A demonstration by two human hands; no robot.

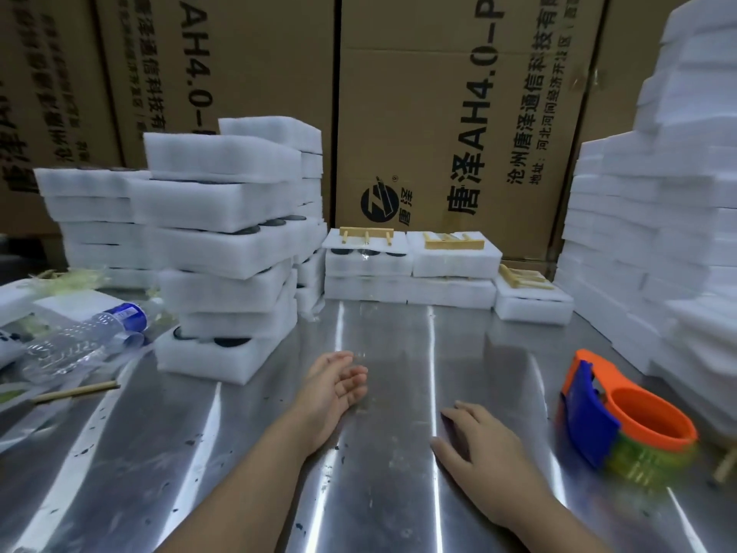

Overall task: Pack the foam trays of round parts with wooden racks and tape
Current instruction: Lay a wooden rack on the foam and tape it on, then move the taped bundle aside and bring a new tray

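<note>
Now both hands rest empty on the steel counter: the left hand lies palm up with fingers loosely curled, and the right hand lies flat, palm down, fingers straight. Just right of the right hand sits the orange-and-blue tape dispenser. Beyond the left hand rises a leaning stack of foam trays. Farther ahead of both hands, 3 low trays carry wooden racks on top.
</note>
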